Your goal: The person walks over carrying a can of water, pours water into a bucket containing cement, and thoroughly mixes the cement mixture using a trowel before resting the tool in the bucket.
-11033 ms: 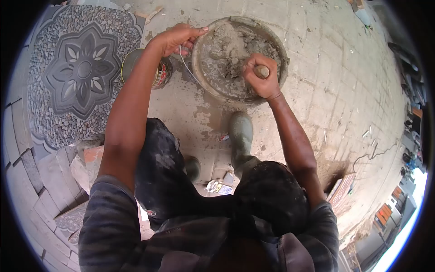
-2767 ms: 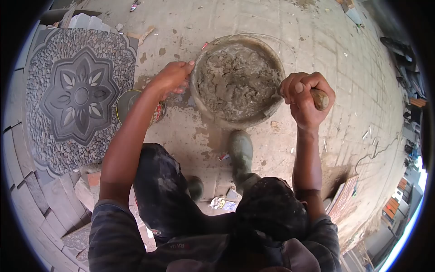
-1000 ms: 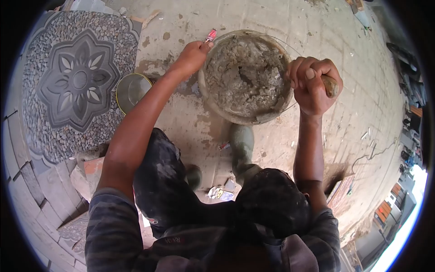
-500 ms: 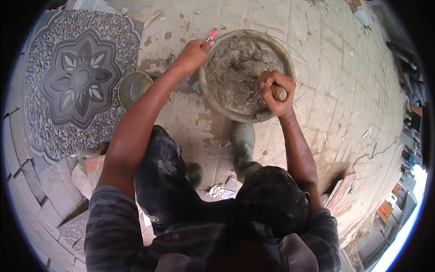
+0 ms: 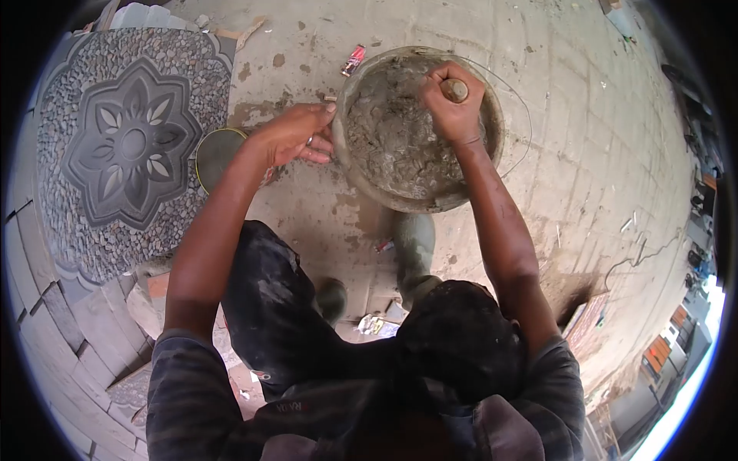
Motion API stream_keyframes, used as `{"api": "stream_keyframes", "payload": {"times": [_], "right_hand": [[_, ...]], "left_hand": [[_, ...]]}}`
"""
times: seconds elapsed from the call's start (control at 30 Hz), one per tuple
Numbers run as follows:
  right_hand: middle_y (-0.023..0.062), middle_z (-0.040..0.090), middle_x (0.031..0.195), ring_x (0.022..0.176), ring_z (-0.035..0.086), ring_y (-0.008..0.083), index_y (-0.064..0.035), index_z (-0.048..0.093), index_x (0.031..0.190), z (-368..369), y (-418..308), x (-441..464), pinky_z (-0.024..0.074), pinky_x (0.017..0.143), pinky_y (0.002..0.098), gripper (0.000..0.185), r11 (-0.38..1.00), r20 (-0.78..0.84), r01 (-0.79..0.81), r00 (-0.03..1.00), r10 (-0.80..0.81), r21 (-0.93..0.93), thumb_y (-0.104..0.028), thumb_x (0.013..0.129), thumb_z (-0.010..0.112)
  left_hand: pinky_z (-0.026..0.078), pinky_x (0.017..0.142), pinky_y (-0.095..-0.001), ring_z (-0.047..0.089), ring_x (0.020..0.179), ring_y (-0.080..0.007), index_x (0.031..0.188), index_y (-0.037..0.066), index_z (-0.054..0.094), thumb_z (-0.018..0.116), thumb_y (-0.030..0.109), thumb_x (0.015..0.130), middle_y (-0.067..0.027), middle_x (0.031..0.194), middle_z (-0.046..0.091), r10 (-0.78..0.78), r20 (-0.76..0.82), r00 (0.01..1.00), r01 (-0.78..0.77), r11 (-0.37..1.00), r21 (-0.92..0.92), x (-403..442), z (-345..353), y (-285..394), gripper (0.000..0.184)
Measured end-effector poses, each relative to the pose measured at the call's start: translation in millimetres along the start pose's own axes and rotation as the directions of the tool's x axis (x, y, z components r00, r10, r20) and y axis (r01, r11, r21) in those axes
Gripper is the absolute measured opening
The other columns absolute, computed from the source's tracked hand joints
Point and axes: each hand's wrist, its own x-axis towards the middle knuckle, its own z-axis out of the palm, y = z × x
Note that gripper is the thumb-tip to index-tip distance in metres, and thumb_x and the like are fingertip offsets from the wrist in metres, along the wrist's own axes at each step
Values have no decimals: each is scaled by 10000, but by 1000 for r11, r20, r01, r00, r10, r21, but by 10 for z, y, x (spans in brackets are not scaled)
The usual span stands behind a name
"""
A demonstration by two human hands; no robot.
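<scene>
A round bucket (image 5: 343,165) full of wet grey mortar (image 5: 388,146) stands on the floor in front of me. My right hand (image 5: 455,104) is closed around the round wooden handle (image 5: 454,91) of a trowel, over the right part of the bucket. The trowel's blade is hidden by the hand and the mortar. At the bucket's left rim is my left hand (image 5: 298,134), fingers apart and nothing seen in them; whether the fingertips touch the rim I cannot tell. A small red packet (image 5: 354,61) lies on the floor just beyond the bucket's upper left rim.
A patterned pebble tile (image 5: 134,142) with a grey flower relief lies at left. Between it and the bucket stands a smaller yellow-rimmed pail (image 5: 219,157), partly behind my left forearm. The bucket's wire handle (image 5: 530,115) hangs out right. My boot (image 5: 415,242) is close below the bucket.
My left hand has drawn back from beside the red packet, down and left along the rim, and its fingers have spread. My right hand has moved with the trowel toward the bucket's far side.
</scene>
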Motion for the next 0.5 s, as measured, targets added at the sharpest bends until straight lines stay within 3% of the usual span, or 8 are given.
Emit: {"api": "stream_keyframes", "payload": {"times": [0.1, 0.2, 0.3, 0.4, 0.5], "right_hand": [[-24, 534, 638, 606, 477, 60, -40, 550, 683, -49, 111, 5, 409, 562, 239, 155, 995, 46, -91, 995, 93, -40, -31, 780, 670], [-13, 521, 632, 609, 471, 65, -37, 535, 685, -183, 34, -75, 409, 569, 246, 159, 997, 87, -67, 994, 71, -48, -26, 780, 661], [-1, 513, 634, 612, 472, 70, -40, 522, 689, -237, -210, -355, 408, 575, 249, 165, 997, 90, -40, 995, 46, -64, -17, 780, 656], [23, 541, 651, 600, 488, 82, -31, 509, 706, -441, -596, -590, 418, 563, 252, 160, 995, 122, 15, 993, -3, -95, 25, 811, 616], [53, 576, 667, 587, 507, 91, -19, 498, 720, -525, -1109, -594, 433, 540, 256, 167, 988, 44, 64, 997, -71, 137, 59, 847, 573]], "left_hand": [[545, 683, -304, 578, 723, -122, 1156, 85, 590, 517, 474, 1040, -13, 939, 612, 65, -78, 995, -73, 992, -104, 59, 100, -120, 412], [430, 582, -252, 533, 674, -79, 1046, 105, 615, 524, 464, 1042, 38, 807, 598, 165, -62, 984, -166, 986, -11, 189, 37, -200, 371], [324, 541, -235, 496, 640, -55, 974, 122, 623, 520, 463, 1043, 64, 719, 573, 227, -157, 961, -221, 974, 54, 321, 39, -167, 363], [390, 580, -254, 502, 664, -57, 985, 120, 622, 522, 475, 1038, 57, 760, 582, 260, -154, 953, -232, 956, 178, 423, 22, 5, 373], [440, 635, -293, 544, 709, -98, 988, 108, 614, 489, 504, 1043, 18, 822, 596, 239, -124, 963, -225, 967, 121, 494, 61, 114, 418]]}}
